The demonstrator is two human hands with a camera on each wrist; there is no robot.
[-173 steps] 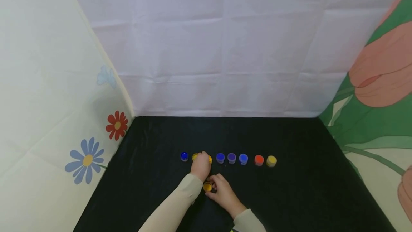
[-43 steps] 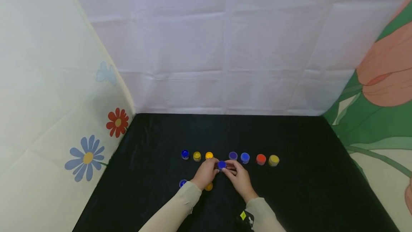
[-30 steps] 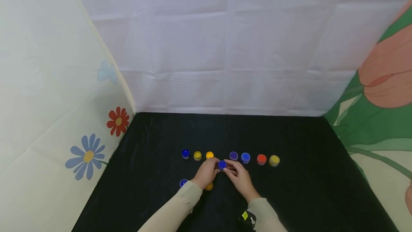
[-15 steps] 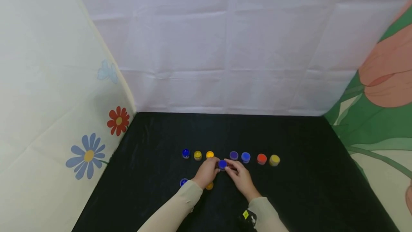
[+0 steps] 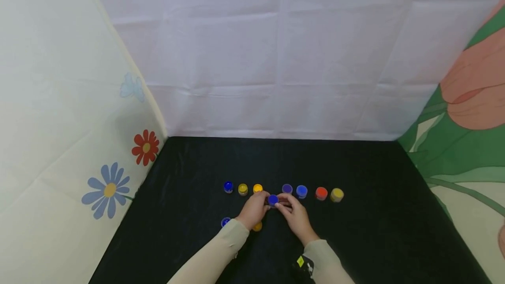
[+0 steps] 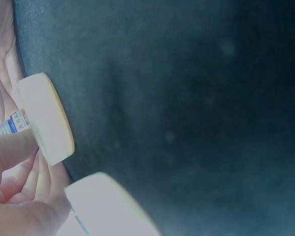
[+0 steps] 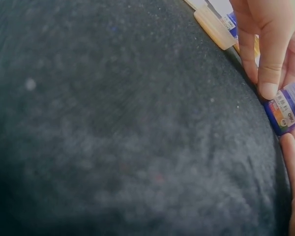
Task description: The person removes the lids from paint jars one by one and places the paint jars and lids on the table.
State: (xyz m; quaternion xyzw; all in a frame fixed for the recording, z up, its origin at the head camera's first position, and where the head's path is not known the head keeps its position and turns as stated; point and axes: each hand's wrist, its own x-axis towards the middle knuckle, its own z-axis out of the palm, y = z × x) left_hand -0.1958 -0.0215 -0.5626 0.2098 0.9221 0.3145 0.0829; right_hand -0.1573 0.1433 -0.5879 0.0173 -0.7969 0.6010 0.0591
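Observation:
Both hands meet at a small blue paint jar (image 5: 273, 200) near the middle of the table. My left hand (image 5: 253, 209) grips its left side, and my right hand (image 5: 296, 217) pinches it from the right with thumb and fingers. Its printed label shows in the right wrist view, where fingers surround the jar (image 7: 283, 110). Just behind the left hand stands an orange-yellow jar (image 5: 257, 188), partly covered. A purple jar (image 5: 287, 188) is behind the right fingers. Below the left wrist, an orange-yellow round piece (image 5: 257, 226) is half hidden; whether jar or lid I cannot tell.
The row continues left with a yellow jar (image 5: 243, 189) and a dark blue jar (image 5: 228, 187). To the right are a lighter blue jar (image 5: 301, 191), a red one (image 5: 321, 193) and a pale yellow one (image 5: 337, 194). Another blue round piece (image 5: 225, 221) lies beside the left sleeve.
Earlier, the left hand was at the yellow jars and the right held an orange-yellow round piece. Both hands have since taken the blue jar forward from the row; they have barely moved this last second.

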